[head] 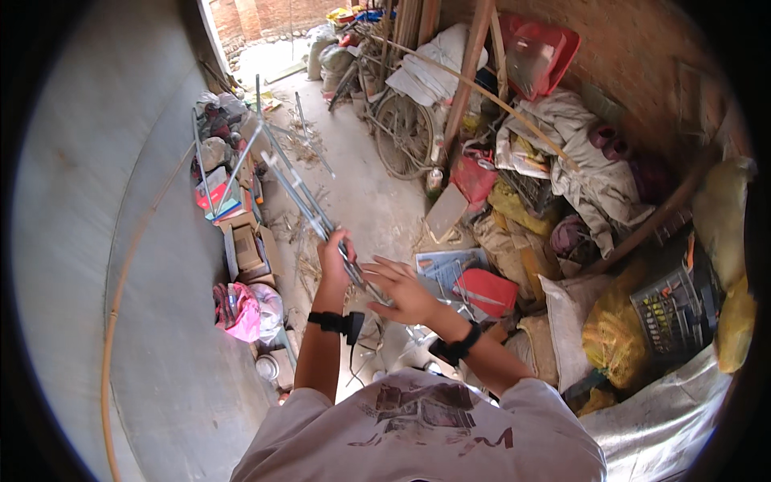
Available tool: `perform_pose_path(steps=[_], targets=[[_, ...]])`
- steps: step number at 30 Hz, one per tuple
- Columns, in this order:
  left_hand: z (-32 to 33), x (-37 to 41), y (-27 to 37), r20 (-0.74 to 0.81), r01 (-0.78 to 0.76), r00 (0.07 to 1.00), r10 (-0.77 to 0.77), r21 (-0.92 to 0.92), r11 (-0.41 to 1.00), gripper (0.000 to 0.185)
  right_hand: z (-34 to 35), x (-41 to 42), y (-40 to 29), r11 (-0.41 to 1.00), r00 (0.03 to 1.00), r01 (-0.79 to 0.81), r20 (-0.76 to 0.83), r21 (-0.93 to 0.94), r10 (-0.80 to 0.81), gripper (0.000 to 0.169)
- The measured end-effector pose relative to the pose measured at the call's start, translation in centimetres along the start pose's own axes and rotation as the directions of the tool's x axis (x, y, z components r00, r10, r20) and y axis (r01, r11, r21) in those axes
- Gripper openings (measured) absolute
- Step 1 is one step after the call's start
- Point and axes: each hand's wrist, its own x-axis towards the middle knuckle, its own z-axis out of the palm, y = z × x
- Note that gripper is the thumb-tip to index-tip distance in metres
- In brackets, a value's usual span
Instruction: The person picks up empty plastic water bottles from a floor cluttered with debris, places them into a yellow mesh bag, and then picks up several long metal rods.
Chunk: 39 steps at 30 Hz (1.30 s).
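Note:
My left hand (334, 260) is closed around a bundle of grey metal tubes. They belong to a tubular frame (290, 184) with pale joint pieces, which extends up and away over the floor and spreads into several thin legs at its far end. Beside the near end of the tubes is my right hand (402, 292), its fingers stretched and spread. Whether its fingertips touch the metal cannot be told. Black bands circle both wrists, and a cable hangs from the left one.
Along the left wall (162, 241) stand an open cardboard box (270, 250) and a pink bag (240, 316). A bicycle wheel (405, 135), a wooden post (470, 72), a long pole (512, 111) and heaped sacks (569, 325) line the right. A red item (491, 290) lies near my right hand.

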Motion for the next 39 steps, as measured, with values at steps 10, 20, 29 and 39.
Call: perform_pose_path(steps=[10,20,29,39], targets=[[-4.3,-5.2,0.2,0.195,-0.117,0.978,0.072,0.228,0.967,0.012,-16.1,10.0,0.0,0.965,0.906,-0.063,-0.42,-0.256,-0.053,0.063],[-8.1,-9.9,3.4,0.455,0.02,0.851,-0.261,0.469,0.883,0.012,-24.6,22.5,-2.4,0.466,0.964,0.237,0.146,-0.853,-0.222,0.079],[-7.7,-10.4,6.2,0.53,-0.062,0.838,-0.127,0.324,0.944,0.014,-18.3,19.3,1.5,0.974,0.98,0.184,0.096,-0.133,-0.172,0.061],[-7.3,-11.8,6.0,0.478,-0.039,0.83,-0.287,0.564,0.825,0.012,-20.6,20.3,1.3,0.925,0.963,0.18,0.25,-0.333,-0.097,0.055]])
